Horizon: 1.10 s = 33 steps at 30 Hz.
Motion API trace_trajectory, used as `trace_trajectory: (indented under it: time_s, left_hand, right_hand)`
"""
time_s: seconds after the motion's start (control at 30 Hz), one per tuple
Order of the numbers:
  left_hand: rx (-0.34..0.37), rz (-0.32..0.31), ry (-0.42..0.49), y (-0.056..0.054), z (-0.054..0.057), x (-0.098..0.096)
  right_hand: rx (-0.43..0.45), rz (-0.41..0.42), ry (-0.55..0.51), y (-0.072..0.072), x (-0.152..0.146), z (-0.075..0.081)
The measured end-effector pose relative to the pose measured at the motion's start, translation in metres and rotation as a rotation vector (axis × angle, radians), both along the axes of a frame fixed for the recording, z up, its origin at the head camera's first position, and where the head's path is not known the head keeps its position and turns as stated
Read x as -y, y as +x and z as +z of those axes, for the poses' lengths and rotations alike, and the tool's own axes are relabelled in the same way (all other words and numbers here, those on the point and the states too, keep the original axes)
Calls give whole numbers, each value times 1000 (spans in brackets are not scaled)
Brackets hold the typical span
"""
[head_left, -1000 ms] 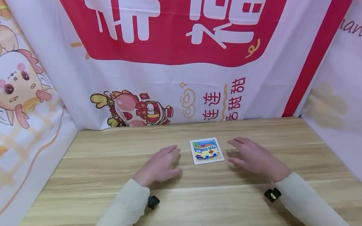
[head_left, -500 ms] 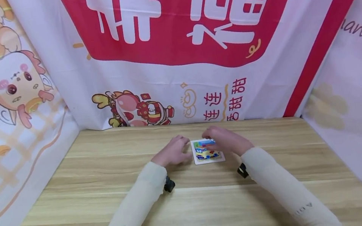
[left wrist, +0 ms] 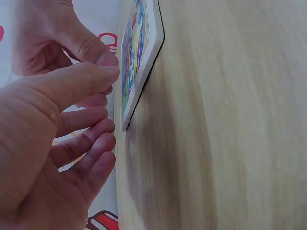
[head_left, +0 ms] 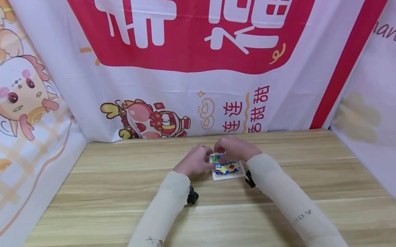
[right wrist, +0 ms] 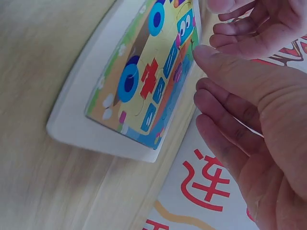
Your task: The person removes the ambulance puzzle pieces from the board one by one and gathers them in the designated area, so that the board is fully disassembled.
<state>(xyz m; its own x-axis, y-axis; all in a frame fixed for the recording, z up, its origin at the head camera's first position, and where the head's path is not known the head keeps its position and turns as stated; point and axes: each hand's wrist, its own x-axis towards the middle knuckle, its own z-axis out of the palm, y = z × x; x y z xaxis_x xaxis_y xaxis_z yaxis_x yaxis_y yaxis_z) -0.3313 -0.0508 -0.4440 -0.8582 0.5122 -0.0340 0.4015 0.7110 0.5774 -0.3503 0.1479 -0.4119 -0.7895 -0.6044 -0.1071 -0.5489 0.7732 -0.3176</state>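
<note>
A small square puzzle board (head_left: 228,170) with a white border and a yellow ambulance picture lies face up on the table. Curved cut lines cross the picture in the right wrist view. My left hand (head_left: 196,160) is at its left far corner, thumb and fingers loosely bent and apart. Over the far edge reaches my right hand (head_left: 238,148), its thumb tip (right wrist: 205,53) overlapping the picture's edge, its bent fingers beyond it. Nothing shows between thumb and fingers of either hand. Both thumb tips come close together in the left wrist view. The hands hide part of the far edge.
The wood-grain table (head_left: 212,230) ends at a white and red printed cloth (head_left: 190,66) hanging behind the board. Printed cloths also hang at the left and right sides. A small black device (head_left: 191,195) sits at the left wrist, another at the right.
Both hands have come inward from either side of the puzzle board to its far edge, close to each other. The board stays in place.
</note>
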Motion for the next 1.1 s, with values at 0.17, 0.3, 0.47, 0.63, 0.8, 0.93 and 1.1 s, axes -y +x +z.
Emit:
trace_trajectory:
  time_s: [0.17,0.3,0.47,0.63,0.8,0.93,1.1]
  left_hand:
    - [-11,2,-9,-5,-4,-2]
    - [-16,2,-1,-7,-6,-1]
    - [-16,6,8,-9,-9,2]
    - [-16,2,16,-10,-10,3]
    - [-45,-16,22,-10,-9,1]
    - [-53,-19,34,-9,-7,0]
    - [-37,-5,61,-9,-7,-1]
  right_hand:
    - [-6,3,16,-4,4,-2]
    - [20,8,8,-6,6,-2]
    - [55,13,-5,-8,8,-4]
    - [63,10,2,-8,9,-6]
    - [63,6,16,-7,11,-5]
    - [68,4,41,-7,12,-3]
    - [79,-7,68,-9,13,-2]
